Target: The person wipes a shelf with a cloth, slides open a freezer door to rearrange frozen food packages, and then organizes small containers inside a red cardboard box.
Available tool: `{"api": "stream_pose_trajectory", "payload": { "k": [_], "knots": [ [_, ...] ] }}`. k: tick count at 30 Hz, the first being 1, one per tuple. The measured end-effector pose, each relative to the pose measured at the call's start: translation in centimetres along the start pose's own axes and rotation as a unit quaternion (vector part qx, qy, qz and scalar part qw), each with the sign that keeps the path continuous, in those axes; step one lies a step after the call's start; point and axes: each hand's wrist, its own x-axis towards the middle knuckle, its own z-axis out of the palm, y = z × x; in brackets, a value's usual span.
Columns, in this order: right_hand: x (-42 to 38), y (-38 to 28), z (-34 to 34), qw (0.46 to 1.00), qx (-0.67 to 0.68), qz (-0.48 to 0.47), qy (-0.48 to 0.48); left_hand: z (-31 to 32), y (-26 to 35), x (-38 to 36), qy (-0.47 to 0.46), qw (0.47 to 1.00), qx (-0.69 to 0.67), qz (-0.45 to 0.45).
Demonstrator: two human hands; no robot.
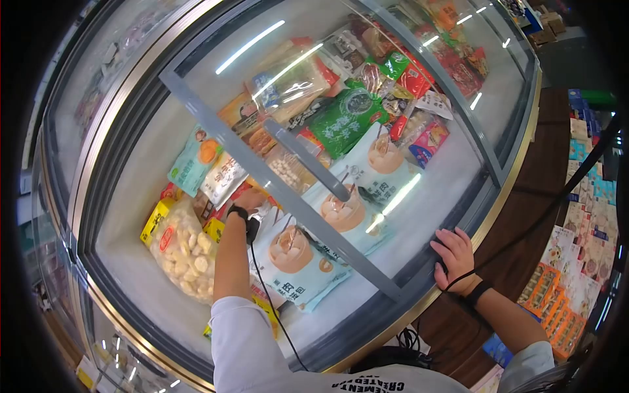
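I look down into a chest freezer with sliding glass lids (419,216). My left hand (250,199) reaches in through the open left side and rests among packets beside a white and orange packet (223,178); whether it grips one I cannot tell. A black strap circles that wrist. My right hand (452,252) lies with fingers spread on the closed glass lid near the freezer's gold rim (498,203). Pale blue bun packets (295,259) lie just right of my left arm. A clear bag of pale round pieces (187,252) lies to its left.
A grey lid frame bar (275,170) crosses the freezer diagonally. Green packets (344,118) and red packets (416,78) fill the far end. Shelves of coloured boxes (583,236) stand at the right over a brown floor. A black cable runs from my right wrist.
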Motion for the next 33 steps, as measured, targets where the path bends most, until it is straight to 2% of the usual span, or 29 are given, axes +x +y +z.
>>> {"api": "stream_pose_trajectory", "payload": {
  "k": [1,2,3,4,5,7,8,11,12,13,15,16,17,19,21,23,24,27,29,30,31,33],
  "knots": [
    [0.0,-0.1,0.0,1.000,-0.004,0.002,0.002,-0.6,0.4,-0.8,0.096,0.993,-0.004,0.061],
    [-0.1,-0.1,-0.1,1.000,-0.004,0.003,-0.001,-0.7,1.8,-0.8,0.102,0.993,-0.006,0.062],
    [0.0,0.0,-0.1,1.000,-0.003,0.002,-0.001,-0.9,3.3,-0.2,0.127,0.927,-0.336,-0.111],
    [0.0,0.1,0.0,1.000,-0.002,0.000,-0.001,-1.0,3.7,0.8,0.134,0.727,-0.620,-0.262],
    [0.0,0.1,0.0,1.000,-0.005,-0.004,0.000,-1.4,3.7,1.1,0.138,0.727,-0.621,-0.260],
    [0.0,0.0,0.1,1.000,0.000,0.003,0.002,0.0,2.3,1.6,0.052,0.579,-0.753,-0.308],
    [0.0,0.0,0.1,1.000,-0.001,0.003,0.004,1.0,1.5,2.4,0.030,0.593,-0.725,-0.349],
    [0.0,-0.1,0.0,1.000,0.000,0.001,0.003,-4.0,5.1,2.1,0.027,0.623,-0.712,-0.322],
    [0.0,0.0,0.0,1.000,0.002,0.001,0.004,-3.8,4.6,2.5,0.018,0.652,-0.688,-0.318],
    [-0.1,0.0,0.1,1.000,-0.002,0.000,0.003,-5.0,5.5,2.6,0.019,0.652,-0.687,-0.320],
    [-0.2,0.2,0.3,1.000,0.000,-0.002,0.005,-7.6,7.4,3.1,0.111,0.657,-0.649,-0.368],
    [-0.2,0.3,0.3,1.000,-0.003,-0.006,0.007,-7.2,6.8,3.5,0.174,0.656,-0.647,-0.346],
    [-0.3,0.3,0.3,1.000,-0.005,-0.009,0.010,-7.0,6.2,3.7,0.174,0.659,-0.644,-0.348],
    [-0.2,0.2,0.2,1.000,-0.001,-0.010,0.013,-9.7,7.9,4.0,0.256,0.608,-0.683,-0.314],
    [-0.2,0.2,0.1,1.000,0.004,-0.012,0.016,-12.5,8.7,2.6,0.249,0.604,-0.676,-0.342],
    [-0.3,0.3,0.3,1.000,0.001,-0.011,0.016,-14.8,9.3,-0.2,0.274,0.618,-0.665,-0.319],
    [-0.2,0.2,0.2,1.000,0.005,-0.011,0.019,-16.5,10.1,-2.0,0.294,0.605,-0.658,-0.340],
    [-0.2,0.2,0.1,1.000,0.009,-0.014,0.020,-18.4,9.6,-8.3,0.319,0.581,-0.687,-0.299],
    [-0.1,0.0,0.0,1.000,0.018,-0.014,0.020,-21.6,12.1,-11.4,0.370,0.568,-0.674,-0.295],
    [-0.2,0.1,0.0,0.999,0.017,-0.016,0.022,-22.2,12.1,-12.8,0.373,0.564,-0.655,-0.337],
    [-0.2,0.1,0.0,0.999,0.014,-0.017,0.025,-22.7,12.1,-14.0,0.375,0.566,-0.651,-0.338],
    [-0.2,0.1,0.0,0.999,0.015,-0.019,0.029,-23.3,12.5,-15.6,0.403,0.527,-0.684,-0.303]
  ]
}}
